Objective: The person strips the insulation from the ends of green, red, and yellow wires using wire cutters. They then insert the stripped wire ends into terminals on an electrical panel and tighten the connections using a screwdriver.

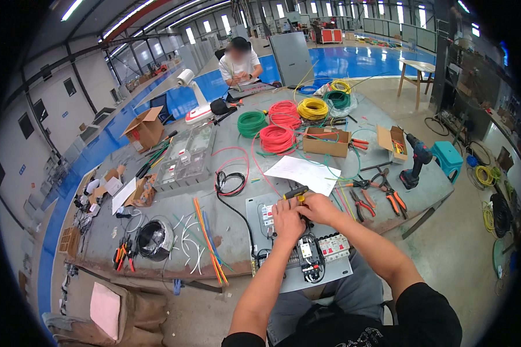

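Observation:
Both my hands work close together over a grey metal mounting plate (pixel 324 281) at the table's near edge. My left hand (pixel 287 221) reaches across the plate, its fingers stretched forward and fingertips partly hidden. Touching it, my right hand (pixel 320 208) is curled closed, with a small yellow piece at its fingers that I cannot make out. Just beyond the fingertips is a black-and-yellow screwdriver handle (pixel 296 192). White breakers (pixel 267 214) sit left of my left hand. A wired contactor (pixel 310 260) and breakers with red switches (pixel 334 247) are mounted nearer me.
Pliers (pixel 396 202) and a cordless drill (pixel 415 162) lie to the right. Wire coils (pixel 278 139), an open cardboard box (pixel 326 143) and white paper (pixel 304 173) are beyond the plate. Loose wires (pixel 210 237) and a black coil (pixel 154 239) lie left. Another person (pixel 240 63) sits across the table.

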